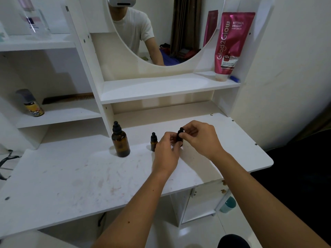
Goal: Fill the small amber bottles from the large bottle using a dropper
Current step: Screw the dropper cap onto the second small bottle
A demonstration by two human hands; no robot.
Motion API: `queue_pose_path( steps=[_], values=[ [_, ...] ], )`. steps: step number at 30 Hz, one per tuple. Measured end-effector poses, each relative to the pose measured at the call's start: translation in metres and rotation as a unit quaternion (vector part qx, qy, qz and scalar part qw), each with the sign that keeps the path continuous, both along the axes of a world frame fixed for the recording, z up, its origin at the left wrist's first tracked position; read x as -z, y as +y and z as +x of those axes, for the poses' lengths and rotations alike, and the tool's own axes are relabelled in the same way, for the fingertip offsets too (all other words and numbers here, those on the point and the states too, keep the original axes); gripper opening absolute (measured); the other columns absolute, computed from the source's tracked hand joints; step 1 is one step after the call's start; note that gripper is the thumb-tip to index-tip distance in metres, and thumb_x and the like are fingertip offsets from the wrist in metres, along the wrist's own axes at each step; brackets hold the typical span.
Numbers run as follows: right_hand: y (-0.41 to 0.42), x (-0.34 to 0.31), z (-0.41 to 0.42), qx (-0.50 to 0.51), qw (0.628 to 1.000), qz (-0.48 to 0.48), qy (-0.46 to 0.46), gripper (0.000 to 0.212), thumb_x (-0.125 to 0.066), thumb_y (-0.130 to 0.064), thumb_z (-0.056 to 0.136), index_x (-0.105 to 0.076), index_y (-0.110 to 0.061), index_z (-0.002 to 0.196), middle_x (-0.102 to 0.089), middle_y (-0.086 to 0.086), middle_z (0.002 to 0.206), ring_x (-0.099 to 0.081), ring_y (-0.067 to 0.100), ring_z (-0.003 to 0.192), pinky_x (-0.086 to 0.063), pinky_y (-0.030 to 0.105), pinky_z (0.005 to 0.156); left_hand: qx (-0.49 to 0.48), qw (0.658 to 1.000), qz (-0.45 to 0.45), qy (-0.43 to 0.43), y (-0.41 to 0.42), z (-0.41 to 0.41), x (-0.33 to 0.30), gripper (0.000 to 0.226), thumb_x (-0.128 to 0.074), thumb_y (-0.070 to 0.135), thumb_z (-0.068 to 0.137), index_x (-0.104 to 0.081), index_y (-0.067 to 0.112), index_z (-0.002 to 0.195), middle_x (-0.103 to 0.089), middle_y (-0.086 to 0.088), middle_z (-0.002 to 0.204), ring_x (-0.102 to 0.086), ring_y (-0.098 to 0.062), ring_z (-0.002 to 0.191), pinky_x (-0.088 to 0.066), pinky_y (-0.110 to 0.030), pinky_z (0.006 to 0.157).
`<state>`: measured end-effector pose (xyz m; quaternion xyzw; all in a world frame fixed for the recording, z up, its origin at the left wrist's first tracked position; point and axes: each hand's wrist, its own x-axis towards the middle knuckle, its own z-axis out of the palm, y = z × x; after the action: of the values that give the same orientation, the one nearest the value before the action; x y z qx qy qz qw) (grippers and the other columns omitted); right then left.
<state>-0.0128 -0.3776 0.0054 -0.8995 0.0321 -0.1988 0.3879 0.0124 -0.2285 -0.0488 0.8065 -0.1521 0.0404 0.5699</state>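
A large amber bottle (pixel 120 142) with a black dropper cap stands upright on the white table (pixel 71 176), left of centre. Right of it stands a small amber bottle (pixel 153 142), also capped with a black dropper. A second small amber bottle (pixel 179 137) sits between my hands. My left hand (pixel 167 151) holds its body, which is mostly hidden by my fingers. My right hand (pixel 200 138) pinches its black dropper cap from the right side.
A pink tube (pixel 231 45) stands on the right upper shelf beside a small blue item (pixel 234 78). A spray can (pixel 31 103) and a comb (pixel 69 98) lie on the left shelf. An oval mirror (pixel 152 29) hangs behind. The table's rounded right corner (pixel 268 161) is near my right forearm.
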Motion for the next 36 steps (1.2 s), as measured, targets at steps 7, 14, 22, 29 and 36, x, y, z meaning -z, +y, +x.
queue_pose_path(
  steps=[7,14,22,29,36],
  values=[
    [0.0,0.005,-0.002,-0.029,0.999,0.011,-0.008,0.025,-0.075,-0.011,0.094,-0.077,-0.02,0.117,-0.076,-0.014,0.102,-0.072,0.002,0.09,-0.054,0.009,0.083,0.002,1.0,0.012,-0.008,0.0,0.001,0.001,0.022,-0.064,0.016,0.101,-0.061,0.019,0.123,-0.068,0.015,0.112,-0.062,0.003,0.106,-0.044,0.0,0.081],
    [0.002,0.007,-0.003,-0.037,0.999,0.008,-0.018,0.031,-0.074,-0.013,0.095,-0.074,-0.018,0.126,-0.075,-0.008,0.115,-0.072,0.005,0.094,-0.057,0.014,0.089,0.005,1.0,0.022,-0.008,0.0,0.001,0.001,0.023,-0.064,0.017,0.102,-0.061,0.021,0.124,-0.065,0.021,0.11,-0.059,0.014,0.101,-0.044,-0.001,0.08],
    [0.004,0.009,-0.002,-0.026,1.0,0.009,-0.014,0.03,-0.071,-0.011,0.097,-0.074,-0.018,0.125,-0.074,-0.006,0.114,-0.071,0.003,0.092,-0.057,0.015,0.088,0.009,1.0,0.017,-0.012,-0.001,0.002,0.002,0.022,-0.063,0.017,0.102,-0.06,0.021,0.124,-0.066,0.02,0.111,-0.06,0.011,0.105,-0.044,-0.003,0.083],
    [0.007,0.009,0.002,-0.008,1.0,0.011,-0.014,0.025,-0.077,-0.017,0.093,-0.076,-0.018,0.118,-0.073,-0.004,0.109,-0.071,0.004,0.087,-0.053,0.007,0.08,0.008,1.0,0.021,-0.006,-0.001,0.004,0.005,0.024,-0.062,0.011,0.102,-0.06,0.018,0.125,-0.065,0.022,0.107,-0.06,0.017,0.099,-0.045,-0.001,0.081],
    [0.003,0.011,0.004,-0.02,0.999,0.026,0.003,0.022,-0.078,-0.016,0.093,-0.077,-0.017,0.115,-0.075,-0.004,0.108,-0.072,0.005,0.093,-0.052,0.006,0.082,0.005,1.0,0.019,-0.015,-0.001,0.004,0.004,0.022,-0.061,0.015,0.103,-0.059,0.018,0.125,-0.067,0.013,0.112,-0.062,0.005,0.103,-0.048,-0.007,0.085]
  ],
)
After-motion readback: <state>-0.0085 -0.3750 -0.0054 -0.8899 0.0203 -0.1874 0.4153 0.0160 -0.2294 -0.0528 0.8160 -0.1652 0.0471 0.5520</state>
